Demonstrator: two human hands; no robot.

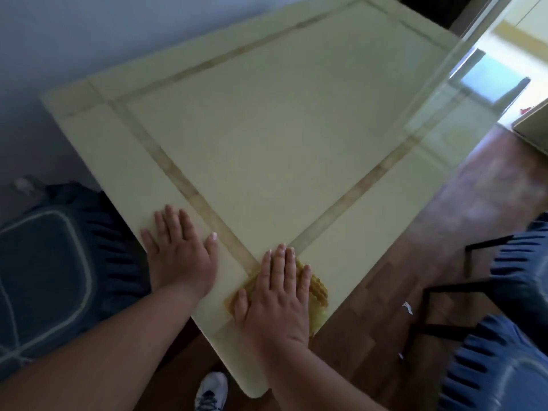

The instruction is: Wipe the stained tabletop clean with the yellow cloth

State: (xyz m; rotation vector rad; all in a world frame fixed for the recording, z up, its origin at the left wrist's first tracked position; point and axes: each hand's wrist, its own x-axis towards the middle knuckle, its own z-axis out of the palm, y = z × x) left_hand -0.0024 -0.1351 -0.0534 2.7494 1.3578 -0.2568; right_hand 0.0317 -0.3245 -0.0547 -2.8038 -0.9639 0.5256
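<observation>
The pale cream tabletop (281, 129) has a darker tan inlay band running as a frame near its edges. A yellow cloth (318, 289) lies near the table's near right edge, mostly covered by my right hand (275, 295), which presses flat on it with straight fingers. My left hand (178, 247) rests flat on the bare tabletop by the near left edge, fingers spread. I cannot make out any stain on the surface.
A blue cushioned chair (53, 262) stands left of the table, two more blue chairs (510, 336) at the right. A brown wood floor (415, 232) lies to the right, a white shoe (212, 391) under the near corner, and a doorway at top right.
</observation>
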